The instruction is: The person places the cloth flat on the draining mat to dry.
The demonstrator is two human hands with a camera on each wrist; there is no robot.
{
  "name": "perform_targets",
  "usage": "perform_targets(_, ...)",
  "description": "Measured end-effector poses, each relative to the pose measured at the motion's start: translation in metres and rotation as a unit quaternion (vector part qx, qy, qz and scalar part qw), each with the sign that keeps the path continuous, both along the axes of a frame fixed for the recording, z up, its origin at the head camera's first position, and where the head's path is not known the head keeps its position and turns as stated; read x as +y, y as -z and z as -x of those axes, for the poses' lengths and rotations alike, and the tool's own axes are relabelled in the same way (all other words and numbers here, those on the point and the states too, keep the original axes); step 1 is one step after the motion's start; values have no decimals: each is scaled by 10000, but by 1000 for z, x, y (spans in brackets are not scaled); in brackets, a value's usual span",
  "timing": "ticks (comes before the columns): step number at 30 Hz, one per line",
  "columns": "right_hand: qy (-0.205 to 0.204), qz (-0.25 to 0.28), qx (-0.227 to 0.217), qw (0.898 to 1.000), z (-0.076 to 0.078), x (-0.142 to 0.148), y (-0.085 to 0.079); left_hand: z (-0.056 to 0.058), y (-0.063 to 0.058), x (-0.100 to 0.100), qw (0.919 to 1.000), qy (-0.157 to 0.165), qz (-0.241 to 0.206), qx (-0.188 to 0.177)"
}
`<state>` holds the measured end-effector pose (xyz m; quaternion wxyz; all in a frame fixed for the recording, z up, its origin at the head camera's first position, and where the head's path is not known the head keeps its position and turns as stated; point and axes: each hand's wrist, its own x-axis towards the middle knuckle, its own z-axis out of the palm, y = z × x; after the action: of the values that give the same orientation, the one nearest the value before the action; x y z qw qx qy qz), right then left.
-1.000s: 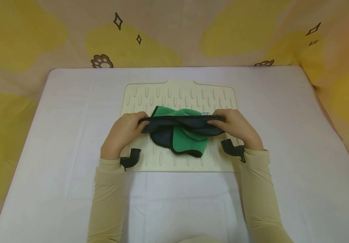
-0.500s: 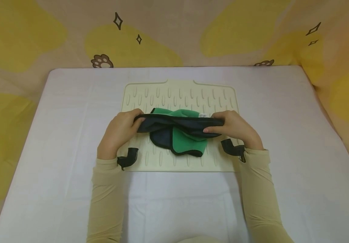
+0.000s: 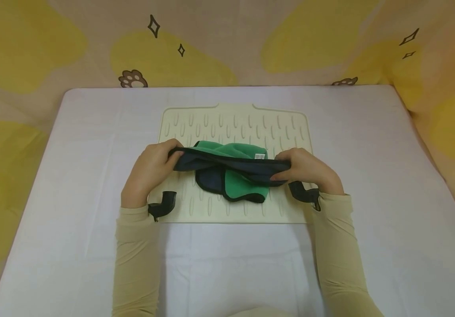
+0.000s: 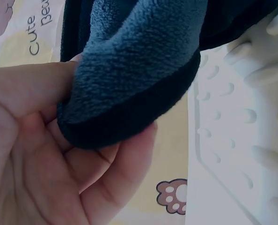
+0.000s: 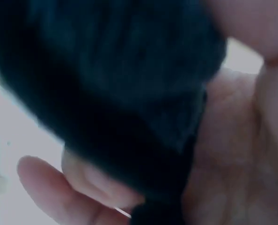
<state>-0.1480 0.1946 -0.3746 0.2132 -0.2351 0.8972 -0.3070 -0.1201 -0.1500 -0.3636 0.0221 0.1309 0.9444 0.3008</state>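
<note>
The left hand (image 3: 150,171) pinches one end of the cloth (image 3: 247,166) between thumb and fingers, and the right hand (image 3: 307,167) pinches the other end. The cloth is thus between the two hands — its dark blue part with black edge goes from one to the other, and green parts show both beyond and nearer. A white label (image 3: 260,156) sits near the right hand. Below the cloth, partly below each hand, lies a cream mat (image 3: 227,215) on the white surface (image 3: 227,259).

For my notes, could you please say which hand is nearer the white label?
Right. The right hand is just right of the label; the left hand, farther left.
</note>
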Motion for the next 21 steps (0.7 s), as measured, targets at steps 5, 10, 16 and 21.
perform_targets(5,180,-63,643,9977,2,2,1,2,2,4,9999,123,69,-17)
perform_targets(10,511,-113,717,9960,4,8,0,4,5,7,9997,241,36,86)
perform_targets(16,612,-177,425,9971,4,10,-3,3,6,10,9989,404,-68,-208)
perform_targets(21,593,-173,310,9976,6,9,2,5,9,14,9957,495,-139,-777)
